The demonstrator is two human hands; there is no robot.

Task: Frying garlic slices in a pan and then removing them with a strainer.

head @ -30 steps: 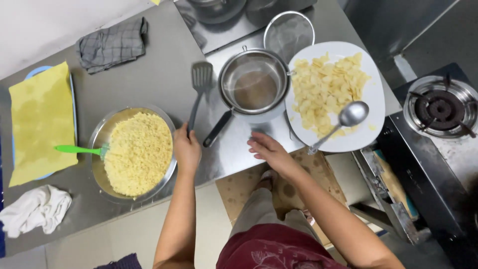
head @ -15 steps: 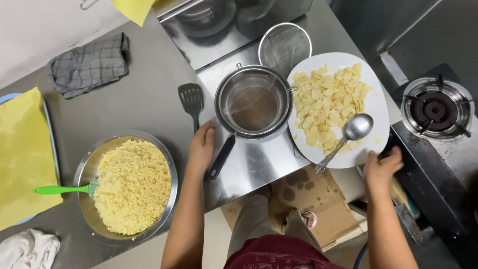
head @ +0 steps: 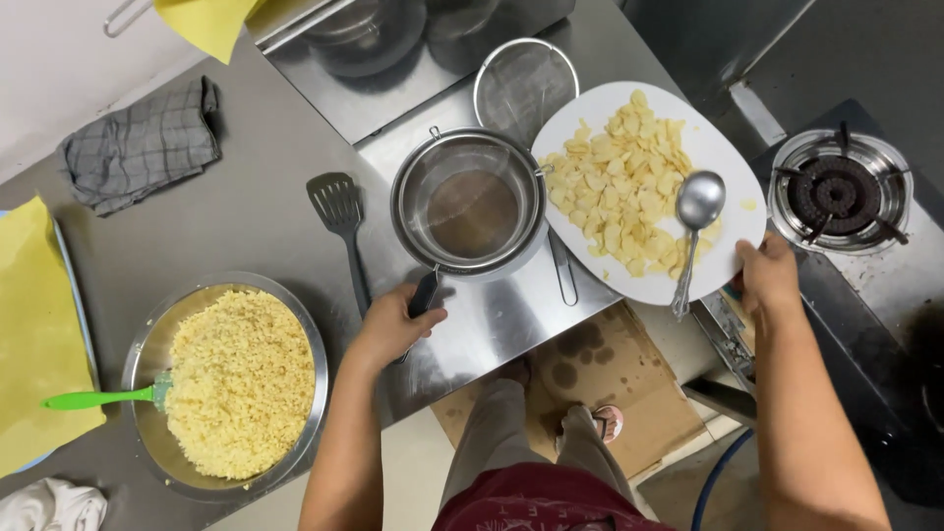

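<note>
My left hand (head: 393, 324) grips the dark handle of a steel saucepan (head: 470, 205) that stands on the steel counter with a strainer set inside it. My right hand (head: 768, 274) holds the near right rim of a white oval plate (head: 716, 147) heaped with pale yellow chips. A steel ladle (head: 696, 208) lies on that plate, handle toward me. A black slotted spatula (head: 340, 214) lies just left of the saucepan.
A steel bowl of yellow crumbly food (head: 236, 379) with a green-handled spoon (head: 88, 398) sits at lower left. A grey checked cloth (head: 143, 146), a yellow cloth on a tray (head: 34, 324), a round mesh sieve (head: 521, 79) and a gas burner (head: 836, 192) surround the area.
My left hand slid from beside the spatula onto the saucepan handle. My right hand swung from the counter's front edge out to the plate's right rim and took hold.
</note>
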